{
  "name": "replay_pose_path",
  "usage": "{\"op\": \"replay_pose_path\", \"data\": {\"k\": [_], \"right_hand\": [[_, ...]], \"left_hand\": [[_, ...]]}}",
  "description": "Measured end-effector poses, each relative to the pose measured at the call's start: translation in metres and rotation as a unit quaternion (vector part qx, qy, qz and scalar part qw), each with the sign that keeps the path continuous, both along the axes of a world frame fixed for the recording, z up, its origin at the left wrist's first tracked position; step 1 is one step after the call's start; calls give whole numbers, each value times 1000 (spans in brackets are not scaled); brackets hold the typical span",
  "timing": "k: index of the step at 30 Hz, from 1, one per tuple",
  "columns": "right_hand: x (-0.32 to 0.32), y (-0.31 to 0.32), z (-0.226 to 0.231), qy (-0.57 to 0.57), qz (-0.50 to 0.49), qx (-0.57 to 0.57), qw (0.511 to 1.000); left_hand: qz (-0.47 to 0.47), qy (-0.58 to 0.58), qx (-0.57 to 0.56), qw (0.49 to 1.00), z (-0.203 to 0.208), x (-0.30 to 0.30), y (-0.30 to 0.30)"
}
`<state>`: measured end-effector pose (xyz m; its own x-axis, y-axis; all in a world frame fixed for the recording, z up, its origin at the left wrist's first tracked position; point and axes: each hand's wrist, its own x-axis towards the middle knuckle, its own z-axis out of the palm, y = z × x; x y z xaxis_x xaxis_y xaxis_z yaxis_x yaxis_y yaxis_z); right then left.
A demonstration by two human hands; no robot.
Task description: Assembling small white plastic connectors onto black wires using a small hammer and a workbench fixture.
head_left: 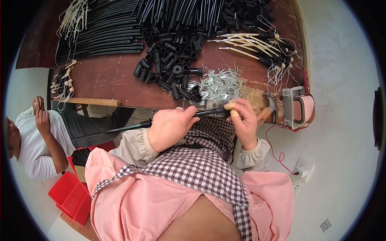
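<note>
A slim black rod (120,129) with a thicker black tube (209,112) at its right end lies across my lap side of the table edge. My left hand (171,128) is closed around it, and a ring shows on one finger. At the tube's right tip my right hand (245,120) pinches with thumb and fingers, some wrapped in yellowish tape or covers. Whether a small part sits between those fingertips is hidden. Just beyond both hands is a pile of small silvery metal pins (221,84), beside a heap of short black plastic sleeves (169,64).
Long black tubes (104,36) fill the back of the brown table (100,76). Cream sticks (249,44) and strings lie back right. A pink-fronted device (307,108) stands at the right corner, near a red cable (277,156). Another person (36,144) sits left, near a red container (72,197).
</note>
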<state>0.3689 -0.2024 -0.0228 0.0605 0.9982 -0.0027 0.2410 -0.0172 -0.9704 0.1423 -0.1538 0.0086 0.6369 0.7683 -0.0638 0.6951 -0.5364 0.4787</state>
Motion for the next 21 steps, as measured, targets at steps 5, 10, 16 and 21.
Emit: {"op": "replay_pose_path", "data": {"k": [5,10,16,21], "right_hand": [[-8,3,13,-192,-14,78,978],[-2,-10,31,-351,-50,67,933],[46,-61,1,-280,-260,-170,909],[19,-82,-7,43,-270,-99,957]], "left_hand": [[4,10,0,1000,4,5,0],[3,14,7,1000,-2,4,-2],[19,-19,33,999,-16,0,-9],[2,4,27,1000,-13,1,5]]}}
